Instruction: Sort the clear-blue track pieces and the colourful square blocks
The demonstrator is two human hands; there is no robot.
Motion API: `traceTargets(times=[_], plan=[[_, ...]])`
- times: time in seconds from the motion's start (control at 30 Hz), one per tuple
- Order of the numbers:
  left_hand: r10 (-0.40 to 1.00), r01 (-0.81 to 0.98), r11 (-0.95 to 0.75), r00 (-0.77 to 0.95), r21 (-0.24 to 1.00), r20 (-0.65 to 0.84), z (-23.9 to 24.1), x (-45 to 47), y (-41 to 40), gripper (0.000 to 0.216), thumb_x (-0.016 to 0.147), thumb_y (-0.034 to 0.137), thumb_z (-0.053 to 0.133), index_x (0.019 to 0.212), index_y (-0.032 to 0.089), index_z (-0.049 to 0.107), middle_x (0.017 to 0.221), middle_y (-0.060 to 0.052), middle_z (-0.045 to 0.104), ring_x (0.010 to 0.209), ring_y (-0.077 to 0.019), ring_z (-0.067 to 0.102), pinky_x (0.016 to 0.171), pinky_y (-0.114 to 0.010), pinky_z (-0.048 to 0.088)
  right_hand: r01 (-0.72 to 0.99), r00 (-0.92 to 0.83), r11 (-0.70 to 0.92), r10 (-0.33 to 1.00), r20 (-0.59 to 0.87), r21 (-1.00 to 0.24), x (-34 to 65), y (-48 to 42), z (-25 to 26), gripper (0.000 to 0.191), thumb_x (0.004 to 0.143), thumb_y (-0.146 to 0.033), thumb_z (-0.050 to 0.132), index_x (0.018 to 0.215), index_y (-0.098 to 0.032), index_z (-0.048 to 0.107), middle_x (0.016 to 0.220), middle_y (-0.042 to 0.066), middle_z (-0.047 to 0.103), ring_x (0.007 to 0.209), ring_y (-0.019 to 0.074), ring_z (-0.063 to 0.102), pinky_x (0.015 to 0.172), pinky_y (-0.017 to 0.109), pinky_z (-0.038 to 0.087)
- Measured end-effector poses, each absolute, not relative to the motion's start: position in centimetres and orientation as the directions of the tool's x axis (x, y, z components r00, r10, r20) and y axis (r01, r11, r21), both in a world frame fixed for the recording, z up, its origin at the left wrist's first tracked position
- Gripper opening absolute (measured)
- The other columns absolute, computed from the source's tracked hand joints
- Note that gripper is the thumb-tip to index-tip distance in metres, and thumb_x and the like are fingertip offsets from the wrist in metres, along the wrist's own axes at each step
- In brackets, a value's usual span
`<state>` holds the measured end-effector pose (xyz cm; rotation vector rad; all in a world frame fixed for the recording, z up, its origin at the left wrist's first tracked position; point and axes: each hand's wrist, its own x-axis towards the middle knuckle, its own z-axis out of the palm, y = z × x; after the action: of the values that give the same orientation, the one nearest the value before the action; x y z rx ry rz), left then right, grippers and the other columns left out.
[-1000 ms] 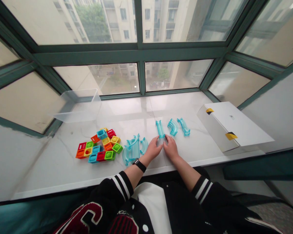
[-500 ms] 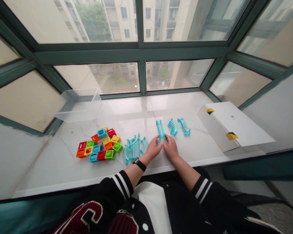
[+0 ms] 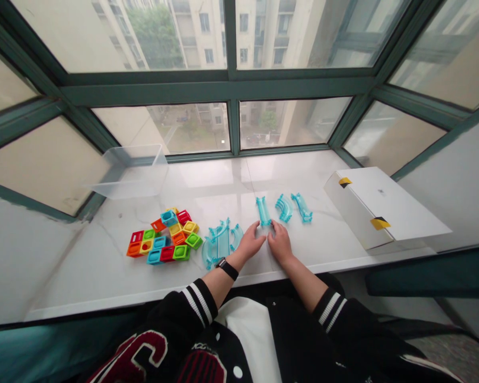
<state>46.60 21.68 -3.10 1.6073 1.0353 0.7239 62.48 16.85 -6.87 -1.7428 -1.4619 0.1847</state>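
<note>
A straight clear-blue track piece [image 3: 263,210] lies flat on the white sill, pointing away from me. At its near end, my left hand [image 3: 251,240] rests on the left side with thumb and forefinger apart. My right hand [image 3: 279,242] mirrors it on the right, also open. Both forefingers are at or against the end of the piece; exact contact is too small to tell. Right of it lie a curved blue track piece [image 3: 283,208] and another blue track piece [image 3: 302,207]. Several more blue track pieces [image 3: 219,242] sit left of my left hand, partly hidden by its wrist.
Coloured blocks [image 3: 167,238] in red, orange, yellow, green and blue cluster on the left. Behind them stands a clear plastic bin [image 3: 138,173]. A white box [image 3: 387,205] with yellow-and-black tabs is at the right. Green-framed windows [image 3: 231,88] edge the sill [image 3: 207,178].
The view has shifted very slightly. Both hands and the track pieces stay where they were on the sill.
</note>
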Motion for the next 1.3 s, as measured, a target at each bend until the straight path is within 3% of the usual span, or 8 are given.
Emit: traceTargets(times=[0.1, 0.23, 0.33, 0.47, 0.67, 0.87, 1.07, 1.3], plan=[[0.882, 0.213, -0.086, 0.470, 0.973, -0.025, -1.4, 44.9, 21.5, 0.069, 0.087, 0.027, 0.071, 0.153, 0.020, 0.052, 0.159, -0.019, 0.052, 0.146, -0.0326, 0.052, 0.119, -0.053, 0.047, 0.755, 0.305, 0.026, 0.871, 0.385, -0.655, 62.5, 16.8, -6.8, 0.057, 0.087, -0.017, 0.052, 0.143, -0.015, 0.059, 0.135, 0.018, 0.068, 0.127, 0.0319, 0.061, 0.115, 0.056, 0.047], [0.876, 0.234, -0.227, 0.473, 0.945, 0.093, 1.5, 39.4, 21.0, 0.052, 0.094, 0.036, 0.064, 0.145, 0.023, 0.059, 0.150, -0.014, 0.061, 0.139, -0.0282, 0.059, 0.114, -0.048, 0.052, 0.759, 0.305, 0.014, 0.876, 0.374, -0.651, 62.4, 16.8, -6.8, 0.056, 0.087, -0.017, 0.051, 0.143, -0.012, 0.059, 0.135, 0.019, 0.068, 0.127, 0.0318, 0.061, 0.115, 0.054, 0.047], [0.898, 0.366, -0.323, 0.411, 0.873, 0.160, 2.9, 33.9, 20.6, 0.044, 0.099, 0.038, 0.058, 0.140, 0.024, 0.062, 0.144, -0.011, 0.065, 0.132, -0.0256, 0.063, 0.110, -0.046, 0.055, 0.748, 0.321, 0.008, 0.872, 0.371, -0.664, 62.4, 16.8, -6.8, 0.057, 0.087, -0.017, 0.052, 0.144, -0.013, 0.058, 0.134, 0.019, 0.068, 0.125, 0.0317, 0.062, 0.115, 0.055, 0.048], [0.910, 0.624, -0.410, 0.331, 0.665, 0.250, 3.3, 28.6, 20.0, 0.037, 0.097, 0.034, 0.057, 0.133, 0.025, 0.064, 0.135, -0.010, 0.069, 0.129, -0.0294, 0.063, 0.116, -0.052, 0.049, 0.691, 0.367, 0.029, 0.846, 0.386, -0.723, 62.3, 16.7, -6.7, 0.056, 0.086, -0.016, 0.052, 0.142, -0.015, 0.055, 0.125, 0.018, 0.068, 0.117, 0.0307, 0.064, 0.109, 0.053, 0.052], [0.886, 0.772, -0.456, 0.343, 0.443, 0.313, 3.4, 28.1, 20.4, 0.034, 0.099, 0.034, 0.056, 0.130, 0.024, 0.064, 0.131, -0.012, 0.070, 0.124, -0.0338, 0.062, 0.112, -0.052, 0.046, 0.638, 0.420, 0.049, 0.814, 0.401, -0.769, 62.4, 16.4, -5.9, 0.026, 0.082, -0.015, 0.049, 0.105, -0.021, 0.061, 0.101, 0.010, 0.064, 0.097, 0.0268, 0.064, 0.093, 0.045, 0.056], [0.893, 0.832, -0.443, 0.377, 0.335, 0.246, 2.7, 29.6, 22.0, 0.022, 0.091, 0.033, 0.067, 0.111, 0.024, 0.070, 0.124, -0.013, 0.072, 0.117, -0.0384, 0.061, 0.104, -0.056, 0.045, 0.625, 0.322, 0.090, 0.875, 0.361, -0.775, 61.8, 13.9, -4.8, 0.024, 0.073, -0.011, 0.045, 0.089, -0.024, 0.057, 0.086, 0.003, 0.063, 0.083, 0.0226, 0.062, 0.081, 0.037, 0.054], [0.891, 0.839, -0.448, 0.389, 0.310, 0.235, 1.8, 29.8, 22.7, 0.011, 0.088, 0.029, 0.067, 0.096, 0.024, 0.072, 0.122, -0.014, 0.073, 0.117, -0.0395, 0.062, 0.102, -0.058, 0.045, 0.610, 0.232, 0.125, 0.916, 0.327, -0.783, 60.7, 11.8, -4.4, 0.029, 0.076, -0.010, 0.045, 0.095, -0.024, 0.062, 0.090, 0.004, 0.067, 0.087, 0.0227, 0.066, 0.084, 0.036, 0.055], [0.897, 0.788, -0.438, 0.357, 0.433, 0.260, 2.8, 30.2, 22.7, 0.009, 0.093, 0.028, 0.061, 0.094, 0.025, 0.069, 0.113, -0.009, 0.078, 0.111, -0.0333, 0.069, 0.108, -0.055, 0.046, 0.629, 0.207, 0.134, 0.921, 0.331, -0.766, 60.7, 12.3, -4.4, 0.033, 0.079, -0.010, 0.046, 0.101, -0.023, 0.066, 0.093, 0.005, 0.070, 0.089, 0.0238, 0.068, 0.087, 0.039, 0.057]])
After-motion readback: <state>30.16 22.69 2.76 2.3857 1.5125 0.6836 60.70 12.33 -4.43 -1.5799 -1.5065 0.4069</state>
